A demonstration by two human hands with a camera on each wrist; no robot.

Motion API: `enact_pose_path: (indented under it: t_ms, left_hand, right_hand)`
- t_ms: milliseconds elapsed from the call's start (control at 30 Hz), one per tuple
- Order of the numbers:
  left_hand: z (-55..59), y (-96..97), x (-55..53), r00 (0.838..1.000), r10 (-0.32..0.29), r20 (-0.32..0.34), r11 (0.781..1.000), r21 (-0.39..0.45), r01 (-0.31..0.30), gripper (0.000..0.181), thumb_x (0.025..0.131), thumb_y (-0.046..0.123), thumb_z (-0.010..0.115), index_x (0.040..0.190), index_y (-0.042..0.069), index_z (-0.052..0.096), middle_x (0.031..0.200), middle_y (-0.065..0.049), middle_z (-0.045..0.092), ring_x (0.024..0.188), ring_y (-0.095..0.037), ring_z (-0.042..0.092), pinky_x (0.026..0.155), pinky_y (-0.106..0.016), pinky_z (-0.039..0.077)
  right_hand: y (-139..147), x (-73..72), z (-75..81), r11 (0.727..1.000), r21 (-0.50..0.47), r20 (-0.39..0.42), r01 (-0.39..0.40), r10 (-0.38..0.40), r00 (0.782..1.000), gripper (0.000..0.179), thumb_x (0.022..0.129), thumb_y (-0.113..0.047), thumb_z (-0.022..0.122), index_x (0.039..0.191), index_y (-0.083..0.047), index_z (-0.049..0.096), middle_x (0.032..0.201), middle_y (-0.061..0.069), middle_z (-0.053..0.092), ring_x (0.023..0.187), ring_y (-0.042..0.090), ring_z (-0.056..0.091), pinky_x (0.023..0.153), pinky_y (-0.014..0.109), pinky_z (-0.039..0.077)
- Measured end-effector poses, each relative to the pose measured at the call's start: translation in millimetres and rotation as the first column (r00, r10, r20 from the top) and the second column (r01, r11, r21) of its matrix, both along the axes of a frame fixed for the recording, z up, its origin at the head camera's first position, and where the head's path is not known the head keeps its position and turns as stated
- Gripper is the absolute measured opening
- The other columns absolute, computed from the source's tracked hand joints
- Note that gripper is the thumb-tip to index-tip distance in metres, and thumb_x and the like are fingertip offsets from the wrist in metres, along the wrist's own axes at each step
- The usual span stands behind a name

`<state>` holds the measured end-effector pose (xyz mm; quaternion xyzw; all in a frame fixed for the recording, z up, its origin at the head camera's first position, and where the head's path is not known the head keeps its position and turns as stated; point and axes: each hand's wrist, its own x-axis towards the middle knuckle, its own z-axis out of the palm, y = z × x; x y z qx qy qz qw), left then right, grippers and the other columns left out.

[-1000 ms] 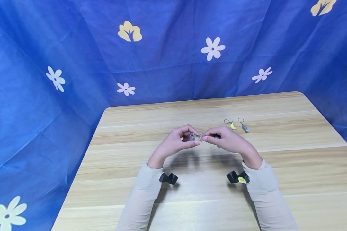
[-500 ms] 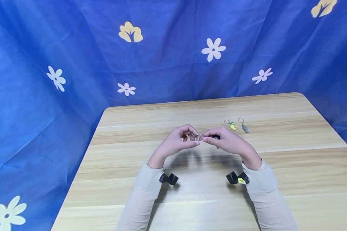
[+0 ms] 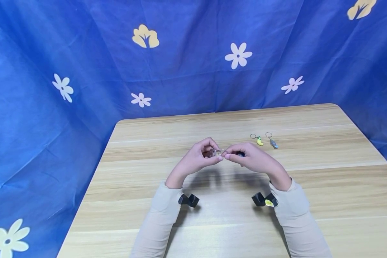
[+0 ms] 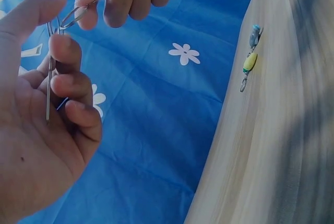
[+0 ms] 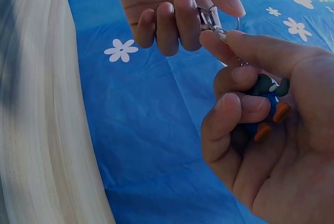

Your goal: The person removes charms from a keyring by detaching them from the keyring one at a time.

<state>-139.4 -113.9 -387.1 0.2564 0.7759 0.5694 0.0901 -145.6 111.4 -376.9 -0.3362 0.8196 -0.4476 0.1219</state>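
Note:
My left hand [image 3: 198, 157] pinches a thin silver metal piece [image 4: 48, 91] between thumb and index finger; its long edge runs down beside the palm. In the right wrist view my right hand [image 5: 276, 109] pinches the split ring [image 5: 237, 24] of a keychain. Its figurine [image 5: 269, 96], blue and dark with orange feet, lies against the curled fingers. The two hands meet fingertip to fingertip above the table, where the ring and the metal piece touch or link; I cannot tell which.
On the wooden table [image 3: 148, 172], beyond my right hand, lie a yellow keychain [image 3: 259, 141] and a blue-grey keychain [image 3: 273, 144], each with a ring. A blue flowered cloth [image 3: 187, 71] hangs behind the table. Black wrist cameras [image 3: 189, 200] sit at both cuffs.
Both hands stay almost in place. The fingertips have drawn slightly closer, and the metal piece and ring have turned a little between them. The keychains on the table have not moved.

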Motion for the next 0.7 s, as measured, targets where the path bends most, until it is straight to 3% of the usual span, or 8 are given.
enact_pose_path:
  t_ms: [200,267,433,533,700]
  left_hand:
    - [-2.5,-0.8,-1.3,0.998,0.068,-0.013,0.998,-0.003,-0.068,0.022,0.084,0.012,0.072,0.084,0.008,0.050,0.064,0.004,0.043,0.059,-0.009,0.036,0.056,-0.021,0.031]
    - [-3.1,-1.1,-1.6,0.997,0.081,-0.003,0.997,-0.006,-0.081,0.021,0.086,0.014,0.071,0.082,0.009,0.050,0.063,0.005,0.043,0.057,-0.009,0.036,0.054,-0.021,0.031]
    - [-3.4,-0.7,-1.6,0.999,0.032,0.042,0.999,-0.003,-0.032,0.014,0.092,0.016,0.065,0.087,0.008,0.055,0.055,0.005,0.036,0.050,-0.009,0.032,0.046,-0.021,0.026]
    - [-4.2,0.3,-2.9,0.998,0.031,0.049,1.000,0.001,-0.031,0.014,0.093,0.016,0.064,0.089,0.007,0.055,0.053,0.006,0.030,0.048,-0.008,0.027,0.046,-0.021,0.024]
    - [-6.5,0.4,-5.2,0.997,0.069,0.047,0.997,0.019,-0.069,0.012,0.092,0.015,0.065,0.090,0.006,0.056,0.054,0.006,0.032,0.047,-0.008,0.026,0.046,-0.021,0.022]
  right_hand:
    - [-2.3,3.3,0.2,1.000,0.017,-0.103,0.005,-0.003,0.995,0.021,0.097,-0.021,0.057,0.109,-0.011,0.072,0.104,0.003,0.072,0.082,0.011,0.060,0.075,0.027,0.051]
    - [-2.4,3.5,-0.1,1.000,0.018,-0.105,0.003,-0.001,0.994,0.021,0.097,-0.020,0.057,0.108,-0.011,0.072,0.101,0.001,0.072,0.080,0.010,0.060,0.074,0.027,0.051]
    - [-1.1,1.3,-1.5,1.000,0.017,-0.026,0.011,-0.011,1.000,0.022,0.099,-0.021,0.055,0.109,-0.009,0.070,0.091,0.004,0.065,0.054,0.010,0.048,0.053,0.025,0.045]
    - [0.0,0.1,-1.8,1.000,0.013,-0.006,0.026,-0.026,1.000,0.021,0.099,-0.022,0.054,0.107,-0.011,0.070,0.089,0.004,0.064,0.050,0.010,0.046,0.050,0.025,0.042]
    - [0.9,-2.4,-3.2,0.999,0.000,-0.002,0.046,-0.046,0.999,0.020,0.099,-0.021,0.055,0.106,-0.010,0.070,0.091,0.004,0.065,0.052,0.012,0.048,0.050,0.026,0.044]
